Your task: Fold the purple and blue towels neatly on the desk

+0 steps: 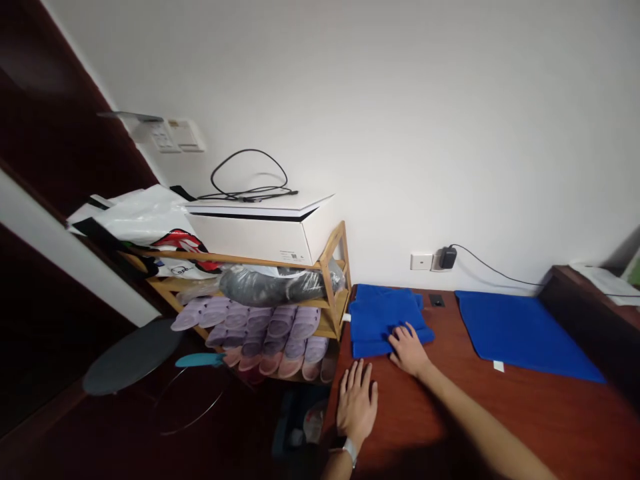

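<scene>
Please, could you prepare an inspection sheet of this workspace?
Surface: red-brown table against the white wall.
Job's things: folded blue cloth on the table's left part; second blue cloth spread to its right.
Clutter: wooden rack left of the table holds a white box and rows of slippers.
Grip: right hand rests on the folded blue cloth; left hand lies on the table, nothing seen in it.
Cables: black cable looped on the white box; charger cord near the wall.
Surroundings: round dark seat at far left.
</scene>
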A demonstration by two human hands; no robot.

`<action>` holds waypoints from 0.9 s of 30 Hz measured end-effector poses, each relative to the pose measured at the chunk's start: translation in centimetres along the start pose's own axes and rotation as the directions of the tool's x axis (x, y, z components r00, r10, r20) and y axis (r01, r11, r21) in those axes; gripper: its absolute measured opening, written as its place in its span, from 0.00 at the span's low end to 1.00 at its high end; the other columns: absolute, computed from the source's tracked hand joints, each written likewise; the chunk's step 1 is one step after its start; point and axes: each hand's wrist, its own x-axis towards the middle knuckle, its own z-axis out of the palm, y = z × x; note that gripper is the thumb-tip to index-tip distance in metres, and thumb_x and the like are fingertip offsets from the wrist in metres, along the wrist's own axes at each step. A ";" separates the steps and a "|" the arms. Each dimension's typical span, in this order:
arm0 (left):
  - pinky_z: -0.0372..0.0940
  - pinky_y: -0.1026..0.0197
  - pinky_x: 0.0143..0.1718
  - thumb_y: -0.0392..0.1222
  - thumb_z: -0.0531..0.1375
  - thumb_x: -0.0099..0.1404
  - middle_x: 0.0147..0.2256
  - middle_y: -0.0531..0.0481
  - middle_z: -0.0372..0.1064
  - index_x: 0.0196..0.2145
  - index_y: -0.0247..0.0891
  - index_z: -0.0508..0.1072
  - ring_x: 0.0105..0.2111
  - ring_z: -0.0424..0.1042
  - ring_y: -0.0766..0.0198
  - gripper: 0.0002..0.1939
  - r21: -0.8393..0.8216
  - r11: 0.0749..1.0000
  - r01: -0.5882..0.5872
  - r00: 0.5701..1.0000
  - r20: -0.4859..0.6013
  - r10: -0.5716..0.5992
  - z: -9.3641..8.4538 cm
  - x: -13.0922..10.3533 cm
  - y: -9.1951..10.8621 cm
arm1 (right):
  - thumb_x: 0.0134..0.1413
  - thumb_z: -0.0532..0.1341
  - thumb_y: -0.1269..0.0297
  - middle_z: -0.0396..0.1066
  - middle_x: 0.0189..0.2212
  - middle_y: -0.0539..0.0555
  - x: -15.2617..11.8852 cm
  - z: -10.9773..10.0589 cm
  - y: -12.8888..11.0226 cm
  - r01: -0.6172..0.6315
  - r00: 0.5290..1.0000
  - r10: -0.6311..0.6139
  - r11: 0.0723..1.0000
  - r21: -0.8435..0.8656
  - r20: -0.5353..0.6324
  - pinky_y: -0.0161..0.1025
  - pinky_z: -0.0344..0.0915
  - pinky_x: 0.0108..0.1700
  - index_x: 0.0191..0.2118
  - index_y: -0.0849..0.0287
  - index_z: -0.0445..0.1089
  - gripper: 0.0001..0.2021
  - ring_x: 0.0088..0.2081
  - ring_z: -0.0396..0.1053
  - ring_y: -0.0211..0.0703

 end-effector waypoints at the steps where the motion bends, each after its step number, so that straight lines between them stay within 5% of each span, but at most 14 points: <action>1: 0.56 0.38 0.68 0.47 0.50 0.76 0.65 0.41 0.67 0.65 0.41 0.69 0.66 0.64 0.48 0.25 0.002 1.000 0.001 1.000 -0.010 -0.001 0.0 0.0 0.1 | 0.61 0.59 0.60 0.68 0.61 0.64 -2.0 0.4 -0.7 -0.003 1.000 0.003 1.000 0.003 -0.028 0.55 0.50 0.66 0.60 0.57 0.69 0.22 0.63 0.60 0.60; 6: 0.53 0.39 0.70 0.35 0.50 0.71 0.60 0.41 0.73 0.56 0.38 0.76 0.64 0.65 0.49 0.22 -0.071 0.997 0.009 0.998 -0.061 -0.014 -0.1 0.4 0.2 | 0.62 0.56 0.66 0.70 0.61 0.60 -11.7 2.2 -3.9 -0.114 0.987 0.124 0.989 0.094 -0.105 0.51 0.59 0.63 0.62 0.56 0.68 0.23 0.61 0.65 0.57; 12: 0.69 0.47 0.58 0.33 0.48 0.70 0.54 0.40 0.77 0.54 0.37 0.77 0.55 0.75 0.53 0.22 -0.370 0.913 0.172 0.972 -0.084 -0.218 -1.1 1.5 -0.9 | 0.57 0.57 0.71 0.70 0.63 0.56 -21.3 2.1 -7.2 -0.221 0.957 0.247 0.961 0.165 -0.152 0.55 0.59 0.65 0.66 0.48 0.67 0.31 0.63 0.66 0.58; 18: 0.69 0.48 0.57 0.41 0.52 0.71 0.48 0.44 0.79 0.45 0.41 0.80 0.52 0.76 0.53 0.16 -0.398 0.917 -0.011 0.995 -0.100 -0.032 -3.4 -0.6 2.2 | 0.59 0.56 0.66 0.64 0.68 0.52 -25.9 1.0 -11.3 -0.251 0.959 0.284 0.873 0.418 -0.017 0.51 0.62 0.66 0.68 0.45 0.65 0.31 0.65 0.65 0.55; 21: 0.67 0.46 0.60 0.38 0.52 0.70 0.53 0.43 0.76 0.49 0.43 0.79 0.55 0.73 0.52 0.17 -0.358 0.926 -0.122 0.985 -0.160 0.068 -4.4 -3.2 6.0 | 0.66 0.51 0.63 0.69 0.64 0.53 -25.4 -0.9 -9.4 -0.247 0.940 0.333 0.814 0.525 -0.073 0.47 0.60 0.67 0.61 0.49 0.73 0.23 0.65 0.65 0.49; 27: 0.69 0.49 0.54 0.40 0.52 0.73 0.46 0.44 0.77 0.47 0.44 0.79 0.49 0.75 0.52 0.16 -0.272 0.938 -0.215 0.968 0.066 0.241 -4.4 -7.3 14.5 | 0.64 0.53 0.63 0.74 0.57 0.66 -24.3 -3.1 -1.1 -0.635 0.726 0.687 0.684 0.360 -0.025 0.52 0.65 0.61 0.59 0.60 0.73 0.22 0.59 0.71 0.58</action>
